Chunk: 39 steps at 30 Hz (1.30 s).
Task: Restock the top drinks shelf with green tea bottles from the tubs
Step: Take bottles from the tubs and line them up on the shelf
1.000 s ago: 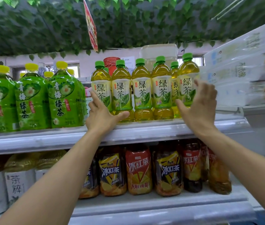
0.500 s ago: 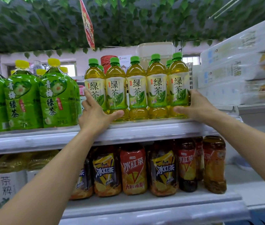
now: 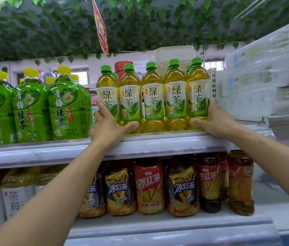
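Left hand (image 3: 110,124) and right hand (image 3: 214,119), fingers straight, bracket green tea bottles (image 3: 153,98) (plum-tea bottles (image 3: 32,107) alongside).

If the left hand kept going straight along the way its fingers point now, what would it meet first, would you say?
The left hand points up and back along the leftmost green tea bottle, which it already touches. Beyond that, probably the second-row bottle behind; depth is unclear.

Between the hands' grip, bottles (image 3: 153,96) of clear glossy plastic with shiny film labels; shelf (image 3: 33,153) edge smooth, glossy white.
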### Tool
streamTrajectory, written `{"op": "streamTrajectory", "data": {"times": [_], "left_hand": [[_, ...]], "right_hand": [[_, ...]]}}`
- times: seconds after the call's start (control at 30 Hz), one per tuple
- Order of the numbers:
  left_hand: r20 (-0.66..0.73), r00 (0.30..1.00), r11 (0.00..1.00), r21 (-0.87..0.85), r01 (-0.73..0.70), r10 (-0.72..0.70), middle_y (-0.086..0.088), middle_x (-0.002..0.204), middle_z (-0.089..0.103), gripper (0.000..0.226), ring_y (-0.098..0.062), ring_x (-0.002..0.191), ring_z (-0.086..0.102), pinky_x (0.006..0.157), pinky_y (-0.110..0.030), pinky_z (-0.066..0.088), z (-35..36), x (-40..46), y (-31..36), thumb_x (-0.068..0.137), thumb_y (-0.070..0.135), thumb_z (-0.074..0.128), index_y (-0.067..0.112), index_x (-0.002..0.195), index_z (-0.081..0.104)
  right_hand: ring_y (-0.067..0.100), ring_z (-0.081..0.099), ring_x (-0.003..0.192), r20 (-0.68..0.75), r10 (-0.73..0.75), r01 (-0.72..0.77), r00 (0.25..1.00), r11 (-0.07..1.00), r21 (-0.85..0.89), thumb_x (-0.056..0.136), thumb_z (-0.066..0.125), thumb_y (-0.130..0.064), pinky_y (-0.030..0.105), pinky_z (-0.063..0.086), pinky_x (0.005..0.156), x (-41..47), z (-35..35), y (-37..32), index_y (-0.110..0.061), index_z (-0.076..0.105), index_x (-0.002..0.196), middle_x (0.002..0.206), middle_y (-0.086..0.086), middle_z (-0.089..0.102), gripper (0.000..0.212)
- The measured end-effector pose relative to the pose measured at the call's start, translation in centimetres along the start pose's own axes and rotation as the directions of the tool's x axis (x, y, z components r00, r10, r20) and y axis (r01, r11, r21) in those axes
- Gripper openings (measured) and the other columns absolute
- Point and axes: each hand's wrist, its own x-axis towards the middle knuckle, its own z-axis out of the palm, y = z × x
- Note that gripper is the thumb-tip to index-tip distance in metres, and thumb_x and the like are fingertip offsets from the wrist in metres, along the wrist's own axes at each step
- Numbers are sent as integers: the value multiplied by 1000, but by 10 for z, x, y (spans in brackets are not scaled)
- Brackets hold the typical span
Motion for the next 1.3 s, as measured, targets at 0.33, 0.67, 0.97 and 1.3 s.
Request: {"op": "streamTrajectory", "data": {"times": [0.33,0.67,0.97,1.3], "left_hand": [[25,1000,1000,14,5,-5,-14,167,6,144,-36,142,40,102,-54,45,-1,0,1,68,81,65,17,152,-32],[6,1000,999,42,-3,3,-18,166,8,137,-37,144,35,103,-56,42,-9,-10,2,75,81,59,12,153,-29],[-20,979,917,-347,-197,203,5,166,16,91,-14,152,14,120,-32,15,-55,-71,-66,90,63,56,27,160,11],[-277,905,941,-13,-338,322,-9,161,26,88,-24,150,18,122,-31,8,-128,7,-228,88,55,66,14,156,28]], "right_hand": [[31,56,118,63,19,-18,998,1000,-16,87,69,-46,47,48,98,3,0,1,-5,24,139,135,12,55,80],[36,51,125,59,57,-54,997,997,-57,92,61,-48,49,45,100,-2,3,-4,-4,25,140,142,15,48,75],[23,13,149,-327,-243,285,913,954,88,91,68,-23,28,11,116,-58,58,-79,-6,28,150,159,12,19,73],[19,33,142,34,-252,214,967,880,424,91,66,-45,42,30,117,-64,165,-277,-18,20,155,158,2,30,83]]}}
